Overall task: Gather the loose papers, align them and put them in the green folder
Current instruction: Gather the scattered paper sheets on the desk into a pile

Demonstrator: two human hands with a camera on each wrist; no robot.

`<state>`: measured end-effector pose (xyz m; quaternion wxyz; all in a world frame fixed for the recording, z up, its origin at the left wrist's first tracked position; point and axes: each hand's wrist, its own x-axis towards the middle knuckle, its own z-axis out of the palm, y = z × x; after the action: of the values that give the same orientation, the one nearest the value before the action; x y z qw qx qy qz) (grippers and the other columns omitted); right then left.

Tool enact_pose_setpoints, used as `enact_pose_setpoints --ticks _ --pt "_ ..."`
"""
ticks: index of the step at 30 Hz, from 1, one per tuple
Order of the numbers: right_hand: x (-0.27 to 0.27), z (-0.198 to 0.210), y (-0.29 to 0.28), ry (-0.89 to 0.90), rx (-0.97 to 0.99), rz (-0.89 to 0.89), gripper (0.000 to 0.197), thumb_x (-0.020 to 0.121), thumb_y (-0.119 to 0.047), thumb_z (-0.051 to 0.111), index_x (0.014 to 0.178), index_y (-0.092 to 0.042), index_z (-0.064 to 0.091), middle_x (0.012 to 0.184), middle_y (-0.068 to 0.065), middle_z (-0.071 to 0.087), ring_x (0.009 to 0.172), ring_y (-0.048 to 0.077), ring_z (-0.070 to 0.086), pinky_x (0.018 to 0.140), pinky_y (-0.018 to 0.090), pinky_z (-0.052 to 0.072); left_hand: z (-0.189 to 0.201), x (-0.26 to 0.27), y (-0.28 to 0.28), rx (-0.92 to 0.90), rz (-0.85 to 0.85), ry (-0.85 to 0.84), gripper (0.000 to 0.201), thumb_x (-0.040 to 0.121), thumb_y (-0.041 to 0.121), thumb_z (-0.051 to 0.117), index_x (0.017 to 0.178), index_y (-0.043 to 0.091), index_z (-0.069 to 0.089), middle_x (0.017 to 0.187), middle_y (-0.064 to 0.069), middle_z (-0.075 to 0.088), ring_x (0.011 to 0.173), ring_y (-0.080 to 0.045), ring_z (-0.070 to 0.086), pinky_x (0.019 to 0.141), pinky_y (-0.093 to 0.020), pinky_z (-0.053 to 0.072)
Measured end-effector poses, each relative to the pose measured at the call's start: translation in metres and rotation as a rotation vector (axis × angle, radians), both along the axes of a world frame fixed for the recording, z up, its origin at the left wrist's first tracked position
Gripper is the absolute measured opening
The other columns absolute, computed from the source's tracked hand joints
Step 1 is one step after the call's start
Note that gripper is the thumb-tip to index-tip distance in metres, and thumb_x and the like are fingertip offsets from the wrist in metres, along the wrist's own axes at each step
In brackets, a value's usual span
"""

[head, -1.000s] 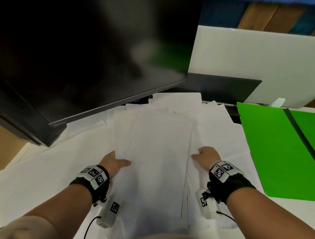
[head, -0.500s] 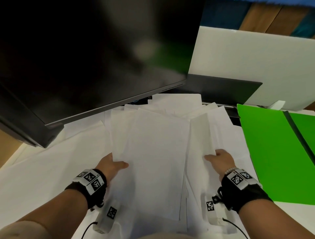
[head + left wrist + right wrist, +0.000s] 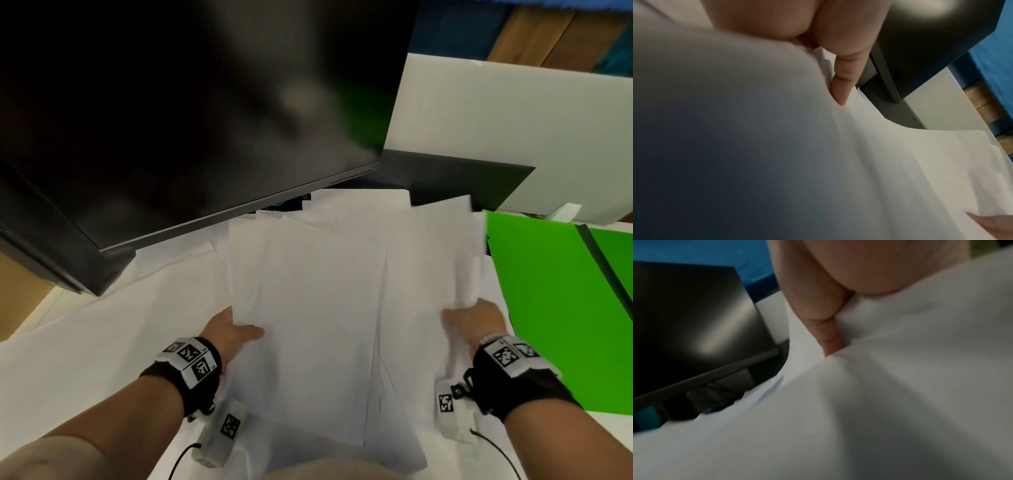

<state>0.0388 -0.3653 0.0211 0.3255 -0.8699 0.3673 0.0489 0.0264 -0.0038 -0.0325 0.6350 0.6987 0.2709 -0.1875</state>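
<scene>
A fanned stack of white papers (image 3: pixel 318 308) lies in front of me on the paper-covered desk. My left hand (image 3: pixel 233 334) grips the stack's left edge, thumb on top and fingers hidden underneath. My right hand (image 3: pixel 471 320) grips the right edge, where some sheets curl upward. In the left wrist view my left thumb (image 3: pixel 840 91) presses on the papers (image 3: pixel 818 162). In the right wrist view my right thumb (image 3: pixel 828 339) presses into the creased papers (image 3: pixel 879 402). The green folder (image 3: pixel 561 301) lies open on the right, just beyond my right hand.
A large black monitor (image 3: pixel 164 120) overhangs the far left of the desk, close above the papers' far edge. A white board (image 3: pixel 513 137) stands at the back right, a dark flat panel (image 3: pixel 455 178) in front of it. White paper (image 3: pixel 85 342) covers the desk.
My right hand has moved right toward the folder, taking more sheets at the right edge, which now curl up. My left hand has kept its hold and shifted slightly.
</scene>
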Motion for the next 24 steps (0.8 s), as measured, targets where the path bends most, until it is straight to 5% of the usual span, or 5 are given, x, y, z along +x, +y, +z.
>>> enact_pose_setpoints --ticks 6,11,14,20,24 --pt "0.012 0.076 -0.036 -0.409 0.050 -0.310 0.040 0.080 -0.019 0.064 0.111 0.007 0.060 0.113 0.025 0.064 0.099 0.033 0.063 0.084 0.046 0.048 0.000 0.000 0.000 0.048 -0.017 0.004 0.041 0.054 0.008 0.079 0.092 0.009 0.064 0.099 -0.022 0.069 0.093 -0.041 0.066 0.085 -0.055 0.053" --pt "0.013 0.122 -0.039 -0.561 0.254 -0.283 0.015 0.080 -0.030 0.063 0.079 -0.018 0.055 0.092 0.007 0.061 0.064 0.016 0.051 0.062 0.028 0.043 0.000 0.000 -0.002 0.047 -0.011 -0.013 0.029 0.071 -0.007 0.070 0.096 0.006 0.063 0.097 -0.021 0.068 0.089 -0.038 0.066 0.081 -0.045 0.054" --pt "0.011 0.114 -0.014 -0.575 0.266 -0.165 0.024 0.084 -0.013 0.061 0.104 0.000 0.063 0.094 0.007 0.057 0.071 0.019 0.053 0.048 0.015 0.044 0.000 -0.001 -0.002 0.012 -0.004 -0.029 0.030 0.067 -0.006 0.073 0.093 0.007 0.063 0.101 -0.025 0.068 0.080 -0.032 0.064 0.076 -0.040 0.053" --pt "-0.016 0.012 0.039 -0.214 0.239 0.010 0.027 0.078 -0.010 0.067 0.101 0.003 0.066 0.093 0.019 0.069 0.087 0.028 0.065 0.073 0.030 0.049 0.003 -0.003 0.002 -0.156 -0.050 -0.058 0.097 0.029 0.047 0.090 0.113 0.010 0.060 0.110 -0.016 0.069 0.101 -0.035 0.065 0.094 -0.053 0.049" --pt "-0.028 -0.007 0.062 0.196 0.452 0.322 0.018 0.078 -0.013 0.071 0.095 -0.012 0.065 0.081 0.004 0.066 0.066 0.018 0.060 0.049 0.020 0.047 -0.002 -0.004 -0.002 -0.060 0.023 -0.082 0.088 0.030 0.051 0.088 0.107 0.015 0.064 0.105 -0.009 0.072 0.098 -0.029 0.067 0.095 -0.048 0.050"
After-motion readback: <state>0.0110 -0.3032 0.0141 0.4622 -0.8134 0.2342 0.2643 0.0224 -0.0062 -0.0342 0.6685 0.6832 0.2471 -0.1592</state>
